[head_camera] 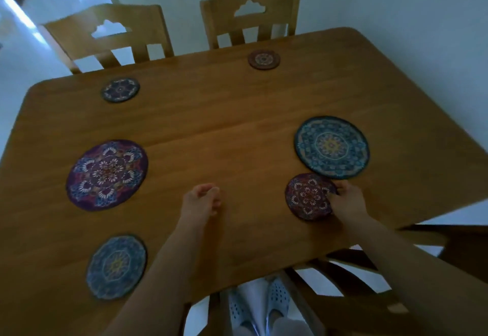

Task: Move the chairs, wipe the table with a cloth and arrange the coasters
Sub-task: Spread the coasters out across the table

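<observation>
**Right hand grips a small red coaster at the table's near right**

The right hand (348, 201) has its fingers closed on the right edge of a small dark red coaster (309, 196), which lies on the wooden table (224, 129) just to the left of the hand. The fingertips curl over the coaster's rim at its upper right; whether that edge is lifted off the wood cannot be told. The left hand (202, 199) rests near the middle of the near side, loosely curled, fingers bent inward and holding nothing. It is well apart from the red coaster, with bare wood between them.

Just beyond the gripped coaster, nearly touching its far edge, lies a large blue mat (332, 147) with a yellow centre. On the left side of the table lies a large purple mat (107, 174), and nearer the front edge below it a small blue coaster (116, 266). Two more small coasters sit toward the far edge: a dark one (121, 89) at the far left and a brownish one (264, 59) at the far right.

Two wooden chairs stand at the far side, the left chair (111, 34) and the right chair (250, 11), each with a cloud-shaped cutout in its back. Part of another chair (369, 290) shows under the near right corner, beside the person's light slippers (260, 306).
</observation>
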`<state>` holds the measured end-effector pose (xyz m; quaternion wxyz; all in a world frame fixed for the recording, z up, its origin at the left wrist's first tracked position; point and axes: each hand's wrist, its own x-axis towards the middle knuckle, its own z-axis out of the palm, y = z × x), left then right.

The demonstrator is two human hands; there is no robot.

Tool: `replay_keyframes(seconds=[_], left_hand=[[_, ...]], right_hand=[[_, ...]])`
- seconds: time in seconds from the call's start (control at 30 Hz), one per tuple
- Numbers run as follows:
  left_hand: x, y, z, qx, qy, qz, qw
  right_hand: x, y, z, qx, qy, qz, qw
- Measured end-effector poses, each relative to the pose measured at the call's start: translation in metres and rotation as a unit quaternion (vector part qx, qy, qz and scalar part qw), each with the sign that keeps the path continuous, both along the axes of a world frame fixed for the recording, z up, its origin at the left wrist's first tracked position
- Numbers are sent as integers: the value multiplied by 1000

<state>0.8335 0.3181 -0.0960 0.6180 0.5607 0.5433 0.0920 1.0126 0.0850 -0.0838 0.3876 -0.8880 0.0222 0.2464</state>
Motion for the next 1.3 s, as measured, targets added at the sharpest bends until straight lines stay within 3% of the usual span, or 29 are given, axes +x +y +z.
replay_keyframes(seconds=[0.67, 1.17, 1.23, 1.3], left_hand=[[75, -59, 0, -34, -2, -69, 997], [173, -88, 2, -79, -9, -77, 994], [188, -91, 4, -91, -12, -58, 994], [203, -90, 4, -124, -21, -29, 992]], right_hand=[[43, -67, -6, -61, -30, 35, 997], [100, -59, 4, -237, -4, 216, 947], [109, -52, 8, -224, -32, 171, 959], [125, -40, 9, -139, -30, 61, 988]])
